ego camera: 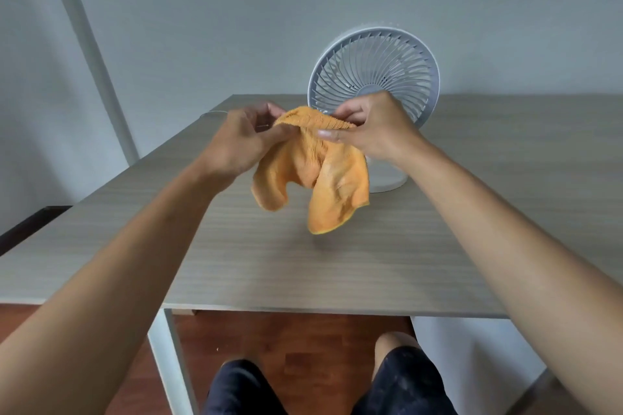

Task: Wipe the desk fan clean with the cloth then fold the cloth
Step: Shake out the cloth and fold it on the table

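An orange cloth (323, 178) hangs bunched in the air above the wooden desk (337, 263), its two loose corners dangling down. My left hand (242, 141) pinches its upper edge on the left. My right hand (374, 126) pinches the same edge on the right. Just behind the cloth stands a white desk fan (374, 67), upright, its round grille facing me. My right hand and the cloth hide the fan's stem and part of its round base (387, 178).
A thin white cable (215, 113) lies on the desk's far left edge. A white pole (91, 50) rises beside the desk on the left. Grey wall behind. Below the near desk edge are a white desk leg (172, 364), reddish floor and my knees.
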Action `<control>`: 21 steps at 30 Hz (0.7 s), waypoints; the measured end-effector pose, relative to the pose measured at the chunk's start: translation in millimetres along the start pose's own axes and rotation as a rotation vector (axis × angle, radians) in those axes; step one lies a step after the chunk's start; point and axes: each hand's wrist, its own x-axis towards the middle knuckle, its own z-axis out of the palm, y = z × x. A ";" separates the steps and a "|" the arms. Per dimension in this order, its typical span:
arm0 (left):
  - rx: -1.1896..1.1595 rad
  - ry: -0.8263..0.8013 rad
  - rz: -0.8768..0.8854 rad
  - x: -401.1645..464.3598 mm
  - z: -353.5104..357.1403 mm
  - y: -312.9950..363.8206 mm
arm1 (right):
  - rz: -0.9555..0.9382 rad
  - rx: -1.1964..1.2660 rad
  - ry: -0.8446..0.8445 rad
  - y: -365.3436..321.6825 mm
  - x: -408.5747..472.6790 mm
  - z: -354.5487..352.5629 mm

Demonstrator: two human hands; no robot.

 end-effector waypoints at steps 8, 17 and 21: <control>0.202 -0.193 -0.047 -0.1 -40.8 31.1 | 0.006 0.173 -0.222 -9.2 3.3 -16.9; 0.144 -0.290 -0.125 -7.0 -77.4 25.9 | 0.131 -0.059 -0.787 -0.1 -1.7 -31.6; 0.112 -0.183 -0.176 -10.2 -87.7 12.1 | 0.143 -0.076 -0.808 14.7 1.7 -40.2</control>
